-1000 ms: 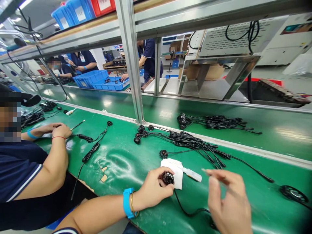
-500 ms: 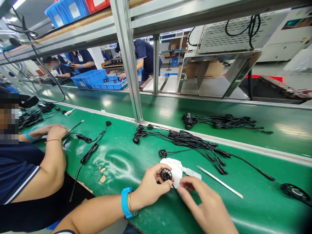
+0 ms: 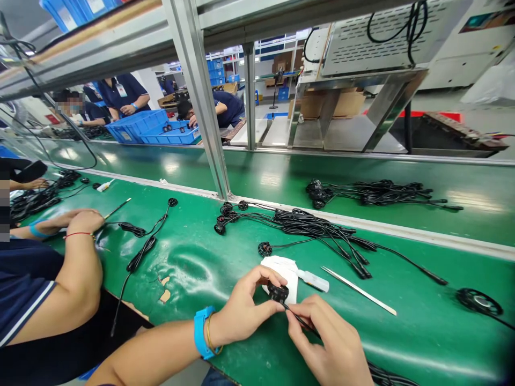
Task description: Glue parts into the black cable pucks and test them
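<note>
My left hand (image 3: 251, 300) grips a small round black component (image 3: 278, 292) between thumb and fingers, just above the white tissue (image 3: 279, 273). My right hand (image 3: 324, 338) pinches the thin black cable (image 3: 300, 317) where it leaves the component. A white plastic squeeze bottle (image 3: 314, 281) lies against the tissue. To its right rests a slim steel tool (image 3: 358, 290), touching neither hand. The cable's far end is hidden under my right hand, and a length reappears at the lower edge.
A tangled bundle of cabled black components (image 3: 309, 228) lies on the green bench (image 3: 442, 332), with a round black speaker-like part (image 3: 478, 302) to the right. A co-worker's hand (image 3: 84, 222) works at the left. Beyond an aluminium upright (image 3: 197, 91) stand another cable bundle (image 3: 341, 193) and blue crates (image 3: 169, 131).
My right hand has moved from the tissue to the cable and pinches it. The left hand still holds the component. The view has shifted, with the bench lower and further right in the frame.
</note>
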### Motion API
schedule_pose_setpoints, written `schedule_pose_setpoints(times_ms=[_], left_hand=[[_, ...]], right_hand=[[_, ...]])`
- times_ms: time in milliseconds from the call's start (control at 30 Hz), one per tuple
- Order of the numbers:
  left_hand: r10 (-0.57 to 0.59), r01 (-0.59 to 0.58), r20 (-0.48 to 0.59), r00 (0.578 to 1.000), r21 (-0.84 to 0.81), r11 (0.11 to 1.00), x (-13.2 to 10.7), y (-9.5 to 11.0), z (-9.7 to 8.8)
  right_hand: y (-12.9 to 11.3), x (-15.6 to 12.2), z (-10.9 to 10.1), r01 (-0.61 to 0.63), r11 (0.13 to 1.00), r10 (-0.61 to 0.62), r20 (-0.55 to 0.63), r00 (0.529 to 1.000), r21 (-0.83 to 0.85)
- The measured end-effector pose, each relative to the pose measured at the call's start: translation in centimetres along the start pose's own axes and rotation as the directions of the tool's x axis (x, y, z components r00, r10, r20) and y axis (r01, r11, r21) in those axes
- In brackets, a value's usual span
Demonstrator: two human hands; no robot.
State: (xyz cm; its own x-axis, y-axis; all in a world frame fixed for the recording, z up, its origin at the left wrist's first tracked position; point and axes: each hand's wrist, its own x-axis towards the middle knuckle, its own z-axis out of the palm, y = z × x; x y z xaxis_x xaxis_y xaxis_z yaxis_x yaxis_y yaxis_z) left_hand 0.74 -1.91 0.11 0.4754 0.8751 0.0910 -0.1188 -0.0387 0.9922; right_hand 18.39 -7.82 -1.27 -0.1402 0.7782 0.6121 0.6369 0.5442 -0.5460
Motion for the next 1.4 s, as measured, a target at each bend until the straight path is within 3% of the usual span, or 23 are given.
schedule_pose_setpoints(times_ms=[100, 300, 633, 1033, 1400], left_hand=[[0.013, -0.012, 0.01, 1.0, -0.043, 0.999, -0.04, -0.07, 0.04], [0.117, -0.136, 0.099, 0.988, 0.213, 0.967, -0.04, 0.28, -0.35], [0.264, -0.292, 0.136, 0.955, 0.277, 0.915, -0.19, 0.36, -0.21], [0.215, -0.25, 0.142, 0.966, 0.311, 0.917, 0.05, -0.23, -0.45], [0.289, -0.35, 0.217, 0.932, 0.342, 0.872, -0.16, 0.09, -0.56]], right_hand=[[-0.08, 0.12, 0.04, 0.022, 1.0, -0.022, -0.012, 1.0, -0.012], [-0.36, 0.25, -0.17, 0.061, 0.997, -0.061, -0.005, 0.998, -0.04], [-0.51, -0.07, 0.3, 0.035, 0.999, -0.035, -0.023, 0.999, -0.017], [-0.2, 0.18, 0.09, 0.055, 0.998, -0.056, -0.027, 0.998, -0.036], [-0.41, 0.11, -0.03, 0.075, 0.996, -0.076, -0.021, 0.997, -0.044]])
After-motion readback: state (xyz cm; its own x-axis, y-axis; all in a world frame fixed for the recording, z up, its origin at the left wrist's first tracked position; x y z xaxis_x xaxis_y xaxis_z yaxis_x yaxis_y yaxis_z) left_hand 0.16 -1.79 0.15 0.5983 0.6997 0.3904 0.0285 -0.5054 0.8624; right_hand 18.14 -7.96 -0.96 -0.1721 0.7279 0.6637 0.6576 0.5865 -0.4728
